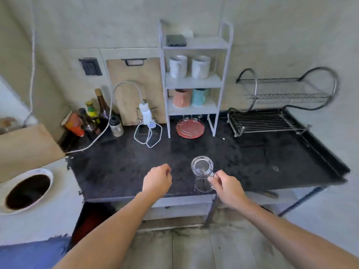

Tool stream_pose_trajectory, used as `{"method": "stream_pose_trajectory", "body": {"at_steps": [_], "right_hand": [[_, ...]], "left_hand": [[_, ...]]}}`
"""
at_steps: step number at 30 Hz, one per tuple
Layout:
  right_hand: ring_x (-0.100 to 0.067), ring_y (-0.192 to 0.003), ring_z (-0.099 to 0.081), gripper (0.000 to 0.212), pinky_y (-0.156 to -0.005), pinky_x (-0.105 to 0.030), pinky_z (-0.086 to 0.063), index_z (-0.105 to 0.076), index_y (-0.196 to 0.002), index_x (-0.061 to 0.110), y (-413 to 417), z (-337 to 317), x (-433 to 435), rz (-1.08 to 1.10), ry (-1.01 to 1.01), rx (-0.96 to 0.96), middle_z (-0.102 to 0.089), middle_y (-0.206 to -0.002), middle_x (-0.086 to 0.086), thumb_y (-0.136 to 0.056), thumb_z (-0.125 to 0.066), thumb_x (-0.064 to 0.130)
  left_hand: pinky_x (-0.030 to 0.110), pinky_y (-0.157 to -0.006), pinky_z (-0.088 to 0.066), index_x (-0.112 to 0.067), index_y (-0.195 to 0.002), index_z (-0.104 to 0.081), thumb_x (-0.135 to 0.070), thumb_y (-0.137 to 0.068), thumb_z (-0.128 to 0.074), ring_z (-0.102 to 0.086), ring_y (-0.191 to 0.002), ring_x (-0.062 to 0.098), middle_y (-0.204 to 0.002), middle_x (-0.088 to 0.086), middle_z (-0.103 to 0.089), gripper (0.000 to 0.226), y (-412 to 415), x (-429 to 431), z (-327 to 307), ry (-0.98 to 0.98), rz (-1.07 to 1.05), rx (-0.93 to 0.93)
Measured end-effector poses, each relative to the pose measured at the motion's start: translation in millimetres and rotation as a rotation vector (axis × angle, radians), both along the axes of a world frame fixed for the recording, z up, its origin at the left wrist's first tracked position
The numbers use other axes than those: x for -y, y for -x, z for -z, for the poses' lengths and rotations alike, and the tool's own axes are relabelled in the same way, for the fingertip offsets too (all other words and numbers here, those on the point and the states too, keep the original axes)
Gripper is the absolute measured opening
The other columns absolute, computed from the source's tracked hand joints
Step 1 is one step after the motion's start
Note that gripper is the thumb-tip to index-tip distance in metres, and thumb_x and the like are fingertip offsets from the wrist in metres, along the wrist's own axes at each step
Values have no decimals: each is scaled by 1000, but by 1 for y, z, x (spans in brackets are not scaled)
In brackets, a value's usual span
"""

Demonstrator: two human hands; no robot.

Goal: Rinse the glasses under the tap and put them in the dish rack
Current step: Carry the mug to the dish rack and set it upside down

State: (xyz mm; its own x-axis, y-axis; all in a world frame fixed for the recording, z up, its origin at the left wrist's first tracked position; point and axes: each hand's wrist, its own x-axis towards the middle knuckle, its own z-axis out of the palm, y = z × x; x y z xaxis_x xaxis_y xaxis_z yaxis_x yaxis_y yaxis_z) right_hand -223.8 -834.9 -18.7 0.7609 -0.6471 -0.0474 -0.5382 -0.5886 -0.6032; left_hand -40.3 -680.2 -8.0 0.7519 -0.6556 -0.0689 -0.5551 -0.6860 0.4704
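A clear glass mug [202, 172] stands near the front edge of the dark counter [120, 164], seemingly upside down. My right hand [226, 186] pinches its handle from the right side. My left hand [156, 180] hovers over the counter to the left of the mug, fingers loosely curled and holding nothing. The two-tier wire dish rack [272, 121] stands at the back right of the counter, with nothing in it. A white tap head on a hose [146, 115] hangs at the back middle.
A white shelf unit [194, 80] holds several mugs, with a pink tray [190, 128] under it. Bottles and jars [93, 119] crowd the back left corner beside a wooden cutting board [136, 88]. A white basin with a dark opening [27, 191] sits at the left.
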Motion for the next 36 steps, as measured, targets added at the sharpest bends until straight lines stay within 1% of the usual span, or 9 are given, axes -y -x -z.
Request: {"method": "stream_pose_trajectory", "body": {"at_steps": [5,9,14,18,22,26,30,33,36], "right_hand": [[-20,-60,-62,33,-64,-36,-45,-48,-79,13,41,8,88,251,-42,-5,-61,-62,0,-99,-48,40],[-14,-50,-63,34,-59,-30,-42,-49,-75,12,58,10,154,432,-79,26,-61,-58,2,-98,-48,37],[-13,-51,-65,35,-68,-37,-50,-53,-79,9,60,5,244,568,-59,56,-64,-67,-3,-99,-46,37],[-9,-49,-65,36,-55,-28,-47,-55,-85,6,53,2,310,675,-61,56,-64,-73,-4,-99,-46,37],[-9,-47,-64,39,-64,-33,-51,-53,-79,3,50,2,373,730,-38,50,-65,-70,-6,-99,-45,36],[-13,-48,-66,35,-65,-35,-49,-46,-74,12,47,7,440,740,-74,53,-65,-70,-9,-100,-45,35],[-19,-58,-69,32,-59,-29,-45,-50,-80,12,39,23,520,729,-108,38,-65,-72,-6,-101,-45,37],[-30,-76,-69,34,-73,-38,-52,-55,-96,8,25,42,586,712,-149,19,-69,-80,-12,-100,-45,40],[-35,-85,-68,32,-80,-43,-52,-56,-96,6,7,61,641,691,-208,42,-69,-88,-17,-98,-49,37]], "left_hand": [[30,-75,-46,-20,-112,-61,-20,-93,-43,-59,-98,26,-106,3,-67,27,22,105,-3,19,190,-21],[33,-76,-47,-21,-112,-61,-20,-93,-44,-58,-98,26,-105,2,-68,26,22,187,-9,41,300,-17],[36,-79,-50,-20,-109,-62,-20,-93,-45,-61,-96,24,-100,2,-68,24,6,292,-26,111,416,5],[37,-83,-50,-17,-111,-63,-19,-94,-44,-60,-98,24,-106,1,-65,26,1,370,-44,183,503,66],[36,-88,-48,-12,-120,-61,-18,-94,-48,-55,-105,22,-114,5,-58,29,5,435,-55,341,605,200],[44,-91,-49,-7,-116,-62,-18,-91,-53,-53,-109,28,-117,12,-56,29,11,498,-62,476,620,437],[49,-107,-38,-10,-123,-56,-26,-95,-48,-46,-125,35,-128,17,-54,33,10,554,-59,369,552,604],[50,-116,-21,-13,-130,-53,-33,-99,-39,-46,-129,34,-132,16,-55,40,8,580,-42,158,477,716],[53,-117,-14,-15,-118,-63,-34,-99,-37,-55,-119,31,-121,12,-64,38,9,590,-23,18,471,812]]}}
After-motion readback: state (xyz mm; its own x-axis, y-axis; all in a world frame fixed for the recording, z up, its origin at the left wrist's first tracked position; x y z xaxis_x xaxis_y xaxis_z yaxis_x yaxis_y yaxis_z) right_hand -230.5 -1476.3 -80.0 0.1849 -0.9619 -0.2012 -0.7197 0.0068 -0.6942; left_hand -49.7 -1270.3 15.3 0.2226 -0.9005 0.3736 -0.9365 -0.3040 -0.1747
